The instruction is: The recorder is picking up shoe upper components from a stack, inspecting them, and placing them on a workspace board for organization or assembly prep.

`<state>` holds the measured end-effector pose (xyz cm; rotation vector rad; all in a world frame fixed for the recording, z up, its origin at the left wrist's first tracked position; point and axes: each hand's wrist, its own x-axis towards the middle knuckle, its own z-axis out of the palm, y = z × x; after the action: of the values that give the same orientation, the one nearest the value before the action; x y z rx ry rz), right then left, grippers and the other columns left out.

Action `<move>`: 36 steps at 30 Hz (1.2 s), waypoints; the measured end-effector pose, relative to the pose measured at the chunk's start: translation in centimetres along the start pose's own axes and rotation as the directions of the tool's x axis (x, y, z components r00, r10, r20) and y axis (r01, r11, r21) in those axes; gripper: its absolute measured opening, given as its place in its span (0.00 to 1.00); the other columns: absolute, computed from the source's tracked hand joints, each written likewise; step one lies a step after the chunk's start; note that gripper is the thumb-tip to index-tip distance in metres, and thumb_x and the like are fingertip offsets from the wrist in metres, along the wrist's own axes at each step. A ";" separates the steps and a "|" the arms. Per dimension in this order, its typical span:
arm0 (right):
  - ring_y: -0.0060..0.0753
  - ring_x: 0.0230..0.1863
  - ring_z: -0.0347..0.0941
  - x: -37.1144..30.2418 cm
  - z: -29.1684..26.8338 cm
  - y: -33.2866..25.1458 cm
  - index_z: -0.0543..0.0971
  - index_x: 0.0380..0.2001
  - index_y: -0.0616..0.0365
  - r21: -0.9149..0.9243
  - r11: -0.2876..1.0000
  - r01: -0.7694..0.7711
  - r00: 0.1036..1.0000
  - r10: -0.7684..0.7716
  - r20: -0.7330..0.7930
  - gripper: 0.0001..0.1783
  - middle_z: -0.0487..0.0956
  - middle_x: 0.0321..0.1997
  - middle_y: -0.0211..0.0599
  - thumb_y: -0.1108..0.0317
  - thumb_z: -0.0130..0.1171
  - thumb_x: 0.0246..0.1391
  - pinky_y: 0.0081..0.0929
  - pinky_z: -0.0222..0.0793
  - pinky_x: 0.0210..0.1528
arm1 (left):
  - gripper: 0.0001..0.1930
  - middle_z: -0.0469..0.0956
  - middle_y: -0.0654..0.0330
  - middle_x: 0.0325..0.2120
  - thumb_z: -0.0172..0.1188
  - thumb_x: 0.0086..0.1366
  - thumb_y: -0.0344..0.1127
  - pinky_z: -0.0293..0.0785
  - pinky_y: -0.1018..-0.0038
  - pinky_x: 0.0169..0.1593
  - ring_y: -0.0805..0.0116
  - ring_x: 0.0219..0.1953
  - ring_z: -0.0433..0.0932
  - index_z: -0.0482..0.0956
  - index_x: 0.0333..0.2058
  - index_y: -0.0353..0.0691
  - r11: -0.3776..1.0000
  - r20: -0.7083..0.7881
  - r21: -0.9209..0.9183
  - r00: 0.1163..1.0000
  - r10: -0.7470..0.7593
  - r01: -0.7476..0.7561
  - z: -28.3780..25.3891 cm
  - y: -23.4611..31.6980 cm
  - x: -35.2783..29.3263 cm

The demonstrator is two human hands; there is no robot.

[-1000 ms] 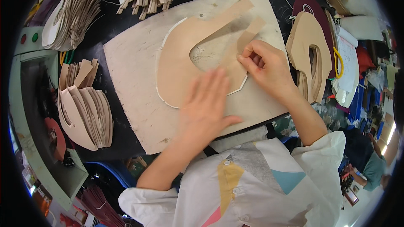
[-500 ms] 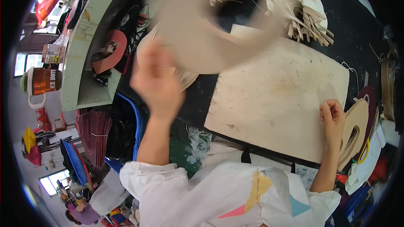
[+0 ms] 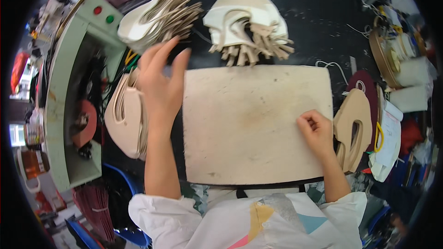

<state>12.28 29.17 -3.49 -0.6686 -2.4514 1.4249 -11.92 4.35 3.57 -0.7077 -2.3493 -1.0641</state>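
My left hand is raised with its fingers apart, holding nothing, between two piles of beige cut pieces. Next to its wrist lies a stack of beige curved pieces with oval cutouts. Beyond its fingertips is a fanned pile of pale pieces with thin strips. My right hand rests curled over the right part of a worn beige board; whatever its fingers may hold is hidden. To the right of that hand are more beige pieces with a slot-shaped cutout.
Behind the board sits another pile of pale curved pieces with strips hanging out. A green metal cabinet with two buttons stands at left. At right are a maroon piece, yellow-handled scissors, papers and rolls of tape.
The large beige piece that was blurred in motion near my left hand is no longer in the air. My left hand is now open. The view has turned; my right hand stays curled over the board.
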 end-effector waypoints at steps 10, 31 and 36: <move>0.42 0.35 0.78 -1.6 -11.6 1.9 0.80 0.33 0.61 -0.402 0.912 -0.081 0.882 -0.122 -0.455 0.07 0.79 0.31 0.42 0.71 0.64 0.51 0.36 0.72 0.39 | 0.16 0.80 0.46 0.43 0.62 0.61 0.39 0.73 0.57 0.49 0.48 0.45 0.78 0.80 0.46 0.41 0.891 0.374 0.361 0.918 0.131 -0.274 18.0 -7.2 10.4; 0.21 0.34 0.79 -2.4 -16.1 -0.2 0.83 0.38 0.62 -0.562 0.824 0.073 0.725 -0.431 -0.537 0.09 0.85 0.34 0.38 0.71 0.67 0.54 0.20 0.74 0.38 | 0.12 0.75 0.61 0.43 0.62 0.61 0.21 0.69 0.83 0.44 0.77 0.41 0.72 0.80 0.44 0.35 0.767 0.508 -0.391 0.814 -0.281 0.509 1.2 4.3 -12.1; 0.15 0.36 0.75 -2.0 -12.4 -8.7 0.81 0.42 0.67 -0.403 0.852 0.335 0.793 -0.486 -0.367 0.10 0.82 0.35 0.31 0.75 0.63 0.57 0.14 0.71 0.39 | 0.18 0.73 0.48 0.52 0.66 0.57 0.25 0.66 0.64 0.58 0.53 0.55 0.72 0.80 0.48 0.39 0.983 0.224 -0.030 0.957 0.184 -0.182 -0.3 6.4 -12.0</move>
<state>16.74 33.96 10.34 -0.4127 -2.2595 0.6170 1.21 4.61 0.10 -1.0775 -2.4087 -0.9570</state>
